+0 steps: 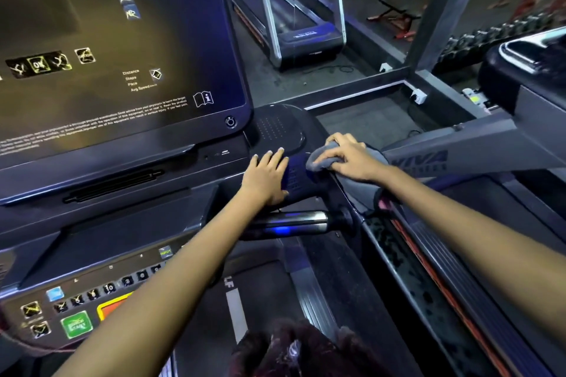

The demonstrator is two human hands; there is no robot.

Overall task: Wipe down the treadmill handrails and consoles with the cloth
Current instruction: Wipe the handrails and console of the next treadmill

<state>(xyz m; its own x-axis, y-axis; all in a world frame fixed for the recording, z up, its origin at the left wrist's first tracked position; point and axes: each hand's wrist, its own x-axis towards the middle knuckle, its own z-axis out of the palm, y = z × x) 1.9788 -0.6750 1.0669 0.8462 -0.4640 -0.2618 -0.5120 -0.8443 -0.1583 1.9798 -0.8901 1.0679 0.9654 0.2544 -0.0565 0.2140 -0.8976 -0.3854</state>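
Grey cloth (bunched) — gripped by right hand.

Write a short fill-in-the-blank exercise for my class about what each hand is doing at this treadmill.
1. The right hand grips a grey ____.
2. The left hand lies ____ on the console's dark side panel, holding nothing.
3. The START button on the console is coloured ____.
4. The silver grip bar lies below the ____ hand.

Missing words: cloth; flat; green; left

cloth: grey | console: black | start button: green | handrail: chrome, blue glow
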